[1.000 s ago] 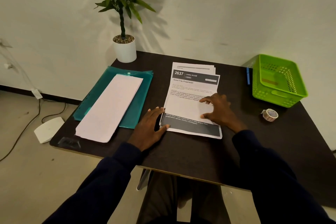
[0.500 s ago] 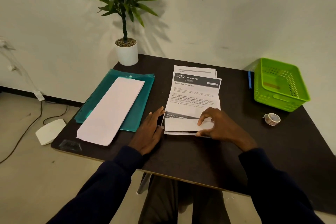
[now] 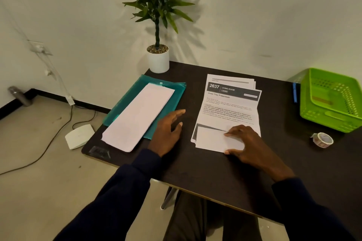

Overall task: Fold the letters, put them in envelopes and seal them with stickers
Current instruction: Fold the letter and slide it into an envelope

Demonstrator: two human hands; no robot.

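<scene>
A stack of printed letters (image 3: 229, 107) lies on the dark table (image 3: 205, 164), the top sheet headed "2637 Living Room". Its bottom part is folded up into a white flap (image 3: 211, 139). My right hand (image 3: 244, 143) grips the flap's right end, fingers on top and thumb at the near edge. My left hand (image 3: 168, 131) hovers with relaxed fingers left of the letters, holding nothing. A white envelope (image 3: 137, 117) lies on a teal folder (image 3: 172, 94) at the left. A roll of sticker tape (image 3: 322, 140) sits at the right.
A green plastic basket (image 3: 331, 100) stands at the right edge with a blue pen (image 3: 294, 94) beside it. A potted plant (image 3: 158, 58) occupies the back corner. On the floor to the left are cables and a white box (image 3: 79, 136).
The bottom of the top letter has been folded up by my right hand. My left hand has lifted off the sheet's left edge and drawn away to the left.
</scene>
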